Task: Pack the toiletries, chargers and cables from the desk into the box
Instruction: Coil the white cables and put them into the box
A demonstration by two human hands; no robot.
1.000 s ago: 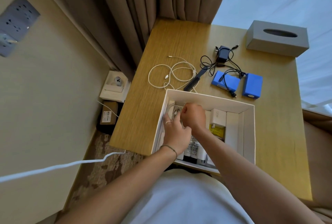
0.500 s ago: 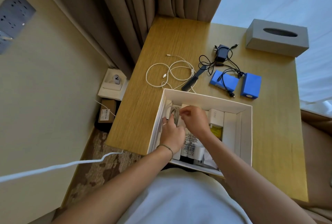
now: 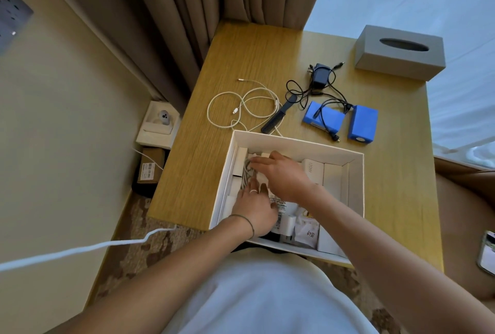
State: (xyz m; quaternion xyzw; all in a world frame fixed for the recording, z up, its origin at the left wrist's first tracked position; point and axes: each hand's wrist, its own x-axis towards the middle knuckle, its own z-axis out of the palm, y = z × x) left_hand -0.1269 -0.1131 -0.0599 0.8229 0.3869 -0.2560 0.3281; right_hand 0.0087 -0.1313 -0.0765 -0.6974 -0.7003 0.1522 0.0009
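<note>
White box [image 3: 356, 189] sits at the desk's [image 3: 241, 47] near edge, already stuffed with white chargers and tubes. Left behind on the wood past its far wall: a loose white cable [image 3: 241, 104], a dark comb [image 3: 278, 114], a black adapter [image 3: 321, 75] and two blue packs [image 3: 322, 118]. Grey tissue box [image 3: 399, 51] in the far right corner, curtains behind. Both hands are in the box's left end, fingers flat: left hand [image 3: 254, 207] and right hand [image 3: 281, 173] pressing down a coiled cable [image 3: 247, 170].

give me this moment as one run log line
stage: settling coiled white cable in box | left hand: flat on contents | right hand: flat over cable | still on desk: white cable, comb, black charger, blue packs
</note>
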